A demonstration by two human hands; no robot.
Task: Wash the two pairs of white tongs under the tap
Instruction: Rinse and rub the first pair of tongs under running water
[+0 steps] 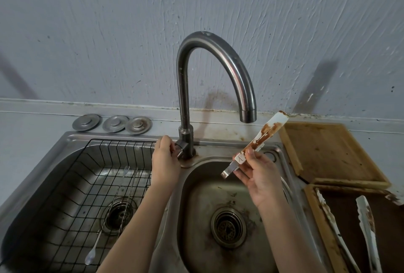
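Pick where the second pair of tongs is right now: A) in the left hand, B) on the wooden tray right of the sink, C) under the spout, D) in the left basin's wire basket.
B: the second pair of tongs lies sauce-stained on the wooden tray right of the sink, while the right hand holds the first pair of tongs and the left hand is at the tap handle.
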